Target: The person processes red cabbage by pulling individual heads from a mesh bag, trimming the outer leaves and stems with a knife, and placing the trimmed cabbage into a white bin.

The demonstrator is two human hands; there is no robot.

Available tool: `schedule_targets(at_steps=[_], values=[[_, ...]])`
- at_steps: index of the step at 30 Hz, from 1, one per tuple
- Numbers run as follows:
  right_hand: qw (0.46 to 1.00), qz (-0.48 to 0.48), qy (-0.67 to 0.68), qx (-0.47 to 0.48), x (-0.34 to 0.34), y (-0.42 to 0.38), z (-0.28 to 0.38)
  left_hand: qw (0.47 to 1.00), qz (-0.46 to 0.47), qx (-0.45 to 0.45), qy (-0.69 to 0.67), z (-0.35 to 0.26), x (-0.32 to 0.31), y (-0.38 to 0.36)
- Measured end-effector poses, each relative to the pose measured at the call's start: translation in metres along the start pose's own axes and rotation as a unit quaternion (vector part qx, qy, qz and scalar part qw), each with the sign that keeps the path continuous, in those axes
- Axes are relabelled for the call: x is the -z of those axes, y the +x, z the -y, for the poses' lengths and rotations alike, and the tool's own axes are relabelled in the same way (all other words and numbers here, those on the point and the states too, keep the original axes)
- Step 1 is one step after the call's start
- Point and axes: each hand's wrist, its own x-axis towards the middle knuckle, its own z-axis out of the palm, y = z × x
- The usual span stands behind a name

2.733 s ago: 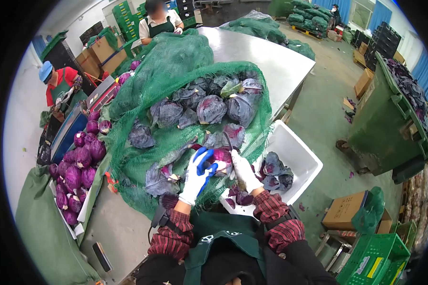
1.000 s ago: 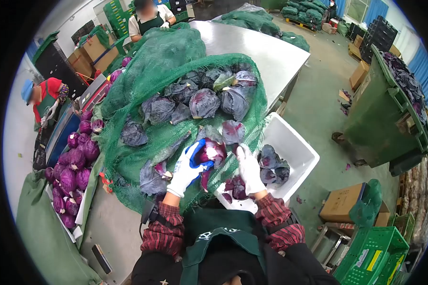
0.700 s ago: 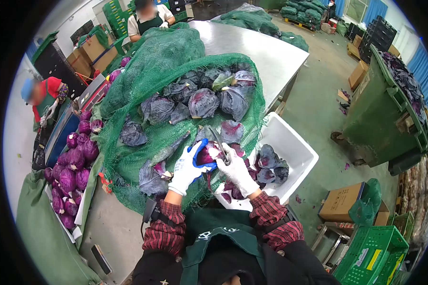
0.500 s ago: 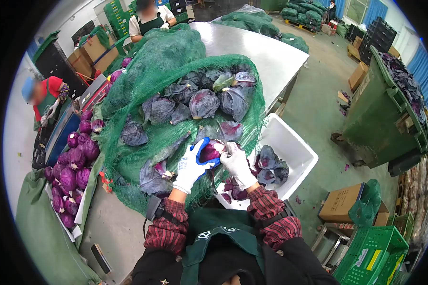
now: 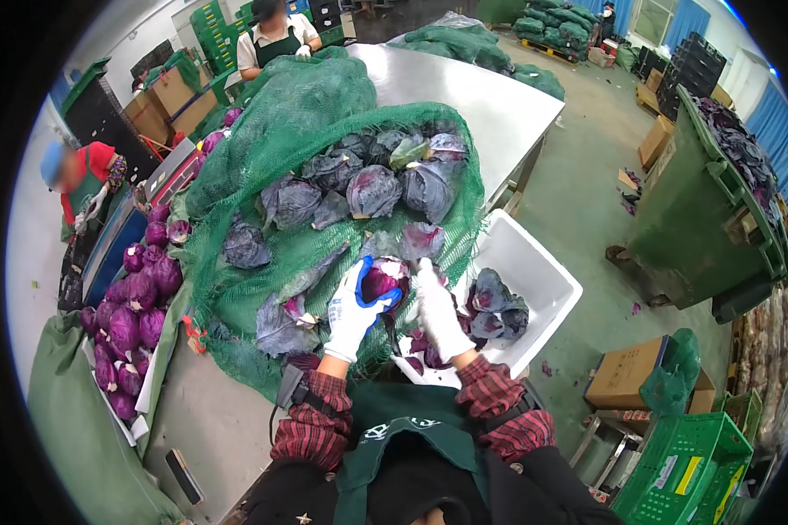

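My left hand [image 5: 355, 306], in a white glove with blue on the fingers, is wrapped round the left side of a red cabbage [image 5: 383, 280]. The head's glossy purple surface faces up, with a pale patch on top. Just right of it is my right hand [image 5: 439, 315], in a white glove, slightly blurred, with fingers curled. What they grip, if anything, is hidden. Under and beyond my hands, an open green mesh sack [image 5: 263, 184] bears several dark, unpeeled red cabbages [image 5: 375, 192]. A loose outer leaf [image 5: 423, 241] lies just beyond my right hand.
A white bin [image 5: 547, 289] with dark leaves stands at right. Peeled purple cabbages [image 5: 140, 293] are heaped at left. A metal table [image 5: 464, 96] extends behind. Two co-workers, one person [image 5: 276, 44] at the back, another person [image 5: 92, 179] at left, are nearby. A green wheeled bin [image 5: 700, 206] holds leaves.
My right hand has moved a little right and away from the cabbage, uncovering more of its purple surface. My left hand stays around the cabbage.
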Motion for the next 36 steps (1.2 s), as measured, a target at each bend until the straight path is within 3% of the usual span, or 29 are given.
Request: schedule_targets(at_steps=[1,5,7,8,11,12,13,16,17,18,20,22,24,26,27,30,31,32,34,35,36], values=[[0.997,-0.029,-0.009,0.076,-0.009,-0.009,0.006,1.0,-0.011,-0.005,0.004,0.004,-0.004,-0.002],[0.993,-0.019,-0.095,0.071,-0.009,-0.012,0.031,0.998,-0.04,-0.013,0.057,-0.001,-0.008,-0.007],[0.963,-0.085,-0.019,0.257,-0.006,-0.002,0.017,0.998,-0.04,-0.006,0.056,0.001,-0.006,-0.01],[0.99,-0.04,0.002,0.133,0.007,-0.007,0.02,0.998,-0.04,-0.001,0.055,0.001,-0.006,-0.011],[0.999,-0.027,0.035,-0.004,0.019,0.013,-0.026,0.997,-0.043,-0.015,-0.07,0.019,-0.012,-0.015],[0.986,-0.076,-0.093,0.117,0.019,0.017,-0.032,0.992,-0.036,-0.029,-0.119,0.023,-0.013,-0.019],[0.99,-0.073,-0.059,0.102,0.018,0.019,-0.039,0.975,-0.008,-0.032,-0.22,0.034,-0.014,-0.022],[0.998,-0.02,0.066,0.008,0.02,-0.018,0.046,0.962,0.039,0.018,-0.268,0.032,-0.004,-0.025],[0.998,0.002,0.003,0.058,0.012,-0.012,0.051,0.946,0.061,0.042,-0.315,0.024,0.0,-0.024],[0.994,0.085,-0.04,0.061,0.013,-0.012,0.053,0.946,0.061,0.044,-0.314,0.021,0.005,-0.022],[0.988,0.037,-0.14,0.06,0.01,-0.014,0.058,0.953,0.105,-0.014,-0.282,0.013,0.013,-0.007],[0.985,0.02,-0.17,0.031,0.009,-0.014,0.058,0.948,0.123,-0.006,-0.293,0.0,0.018,0.002],[0.98,0.004,-0.198,0.001,0.003,-0.011,0.038,0.98,0.136,-0.087,-0.117,-0.016,0.015,0.007],[0.887,-0.083,-0.349,0.29,-0.006,-0.003,0.005,0.99,0.082,-0.097,-0.055,-0.01,0.0,0.009],[0.888,-0.084,-0.351,0.286,-0.003,-0.001,0.003,0.991,0.079,-0.087,-0.062,-0.006,-0.002,0.008],[0.977,-0.087,-0.193,0.01,0.013,0.011,0.016,0.988,0.08,-0.09,-0.094,0.01,-0.001,0.009],[0.968,-0.125,-0.217,0.007,0.021,0.016,0.006,0.984,0.088,-0.076,-0.138,0.016,0.001,0.006],[0.932,-0.219,-0.236,0.168,0.024,0.035,-0.047,0.977,0.094,-0.065,-0.18,0.018,0.004,0.004],[0.969,-0.13,-0.201,0.057,0.04,0.04,-0.049,0.976,0.139,-0.073,-0.148,0.007,0.018,0.001],[0.977,-0.099,-0.165,0.089,0.048,0.013,0.011,0.98,0.137,-0.066,-0.127,0.008,0.02,-0.002],[0.997,-0.042,-0.014,0.066,0.043,0.001,0.035,0.983,0.137,-0.059,-0.106,0.008,0.021,-0.005]])
